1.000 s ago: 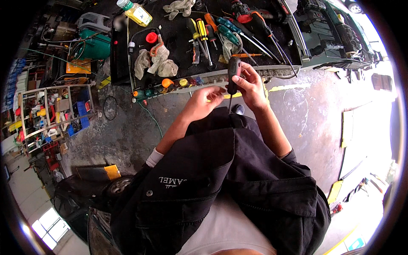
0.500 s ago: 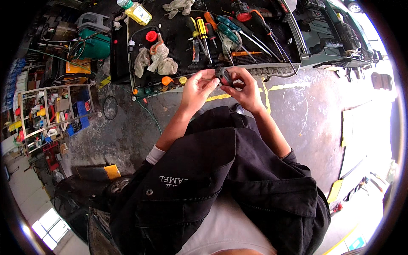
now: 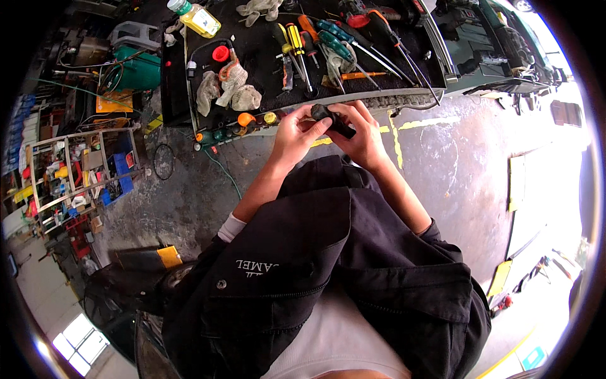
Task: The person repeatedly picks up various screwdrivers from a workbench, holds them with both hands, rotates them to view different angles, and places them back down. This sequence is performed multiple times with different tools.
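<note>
We now tilt the black screwdriver handle (image 3: 341, 127), upright a second ago, near the tool tray (image 3: 268, 66) — left hand (image 3: 293, 134) pinching one end, right hand (image 3: 365, 134) curled round it, so both steady it.

- The dark handle (image 3: 343, 128), upper middle of the frame, is partly covered by the right grip (image 3: 364, 140); its far end cannot be made out.
- Some fingertips of the left grip (image 3: 295, 134) are hidden behind that handle.
- The desk (image 3: 259, 66) is cut off by the upper edge, as is the red-and-black power tool (image 3: 358, 21).
- Small items on the rack (image 3: 95, 189), far left, are too small to tell.
- The dark car (image 3: 117, 284), lower left, is partly hidden behind the jacket (image 3: 278, 234).
- Glare blurs the right rim.
</note>
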`<state>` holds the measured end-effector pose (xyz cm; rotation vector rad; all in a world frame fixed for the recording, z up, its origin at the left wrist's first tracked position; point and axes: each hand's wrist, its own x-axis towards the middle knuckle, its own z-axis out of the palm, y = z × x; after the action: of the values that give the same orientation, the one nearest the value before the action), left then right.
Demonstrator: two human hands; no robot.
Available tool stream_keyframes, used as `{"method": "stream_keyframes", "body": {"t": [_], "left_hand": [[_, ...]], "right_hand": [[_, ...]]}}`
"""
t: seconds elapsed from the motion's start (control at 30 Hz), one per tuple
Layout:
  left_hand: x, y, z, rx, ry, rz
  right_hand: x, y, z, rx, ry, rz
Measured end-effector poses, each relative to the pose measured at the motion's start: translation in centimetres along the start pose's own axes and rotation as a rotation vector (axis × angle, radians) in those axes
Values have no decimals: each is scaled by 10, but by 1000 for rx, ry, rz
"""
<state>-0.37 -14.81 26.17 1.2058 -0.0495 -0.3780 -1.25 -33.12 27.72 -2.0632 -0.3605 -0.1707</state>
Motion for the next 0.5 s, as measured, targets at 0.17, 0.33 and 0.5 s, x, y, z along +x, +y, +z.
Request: {"method": "stream_keyframes", "body": {"t": [0.17,0.33,0.5], "left_hand": [[0,-2,-1,22,23,34],[-5,-2,-4,56,89,66],[-8,1,-20,70,149,87]], "right_hand": [[1,-2,-2,27,-9,6],[3,-1,-5,139,-86,23],[2,17,-12,144,-204,25]]}}
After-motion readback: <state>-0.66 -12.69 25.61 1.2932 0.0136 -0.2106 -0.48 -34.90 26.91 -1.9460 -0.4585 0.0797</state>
